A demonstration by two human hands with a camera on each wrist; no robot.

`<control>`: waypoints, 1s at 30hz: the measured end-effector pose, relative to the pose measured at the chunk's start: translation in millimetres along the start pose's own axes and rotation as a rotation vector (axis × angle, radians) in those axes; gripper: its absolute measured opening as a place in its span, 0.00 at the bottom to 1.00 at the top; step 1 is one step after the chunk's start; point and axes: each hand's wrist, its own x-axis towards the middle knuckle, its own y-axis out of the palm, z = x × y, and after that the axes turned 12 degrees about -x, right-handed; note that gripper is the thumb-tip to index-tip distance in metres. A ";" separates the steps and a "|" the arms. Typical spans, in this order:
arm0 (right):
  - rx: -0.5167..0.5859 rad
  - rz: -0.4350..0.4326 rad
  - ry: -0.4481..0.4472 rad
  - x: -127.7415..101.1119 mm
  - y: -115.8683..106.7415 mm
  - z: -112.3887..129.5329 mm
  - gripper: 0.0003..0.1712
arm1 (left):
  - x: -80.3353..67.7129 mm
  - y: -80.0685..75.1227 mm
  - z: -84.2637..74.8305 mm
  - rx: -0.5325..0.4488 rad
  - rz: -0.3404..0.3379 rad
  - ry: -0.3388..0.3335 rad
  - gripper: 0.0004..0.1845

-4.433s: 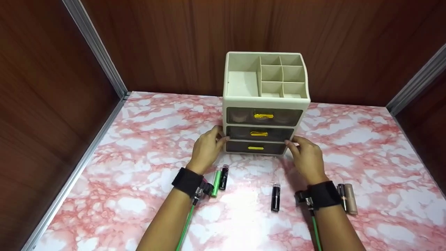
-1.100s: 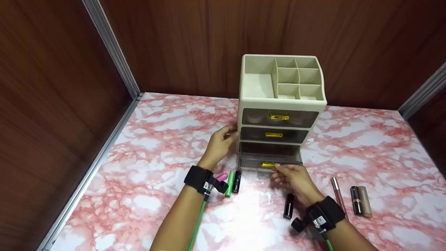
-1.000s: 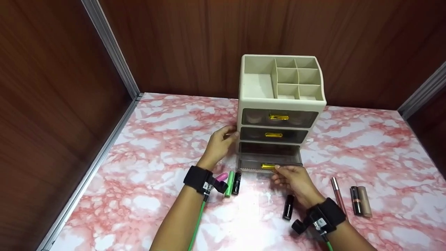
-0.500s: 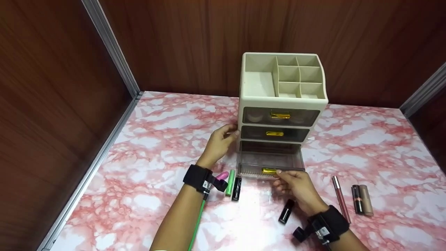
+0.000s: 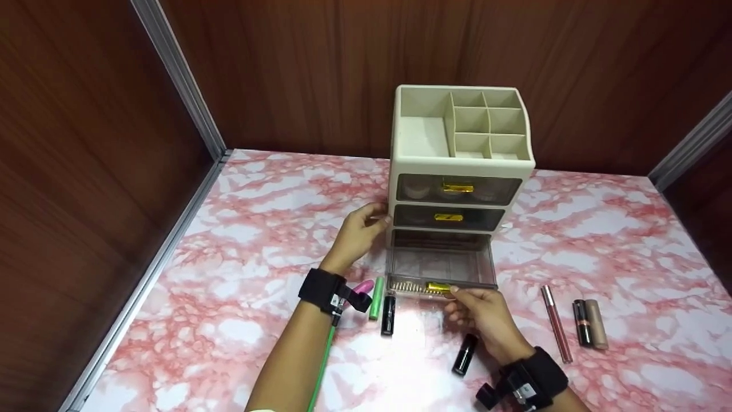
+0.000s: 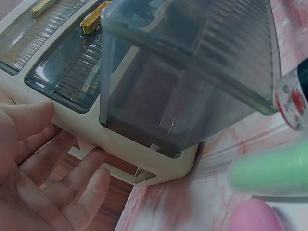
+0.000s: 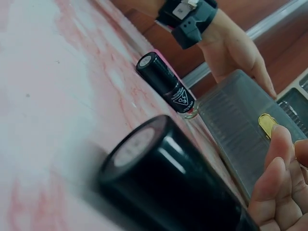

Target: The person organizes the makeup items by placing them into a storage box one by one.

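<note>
A cream organizer (image 5: 460, 166) with three smoky drawers stands on the marble table. Its bottom drawer (image 5: 440, 266) is pulled out and looks empty; the left wrist view shows it (image 6: 192, 72) jutting from the frame. My right hand (image 5: 480, 309) pinches that drawer's gold handle (image 5: 439, 288), with its fingertips (image 7: 279, 178) at the handle (image 7: 266, 124). My left hand (image 5: 357, 234) rests on the organizer's left side, fingers (image 6: 72, 187) laid fairly straight against it.
A green tube (image 5: 376, 290), a pink one (image 5: 361, 288) and a black lipstick (image 5: 388, 315) lie by my left wrist. Another black lipstick (image 5: 464, 354) lies by my right wrist. To the right lie a slim gloss (image 5: 556, 323), a dark tube (image 5: 581, 323) and a beige tube (image 5: 596, 324). Wooden walls enclose the table.
The bottom drawer has slid further out toward me, drawn by my right hand on its handle. Earlier, all drawers were shut with both hands at the organizer's sides. My left hand has stayed put.
</note>
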 end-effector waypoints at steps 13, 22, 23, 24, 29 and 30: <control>-0.018 0.027 -0.037 -1.7 -0.4 3.0 0.18 | 3.6 -3.4 -6.3 0.017 -0.016 0.000 0.18; -0.033 0.003 -0.042 -1.3 -3.1 -0.9 0.19 | 4.9 -0.4 -3.5 0.016 -0.016 0.026 0.17; -0.035 0.002 -0.032 -2.6 -2.6 -2.8 0.19 | 3.4 -0.3 -1.5 0.017 -0.013 0.017 0.17; -0.039 0.002 -0.019 -3.9 -2.1 -4.9 0.19 | 1.6 -0.4 0.5 0.019 -0.011 0.009 0.17; -0.061 -0.010 -0.012 -5.8 -0.3 -9.4 0.20 | -0.2 0.0 4.0 0.028 -0.004 0.021 0.17; -0.066 -0.016 -0.022 -4.9 -0.4 -8.9 0.21 | 1.1 0.0 3.3 0.030 -0.004 0.035 0.17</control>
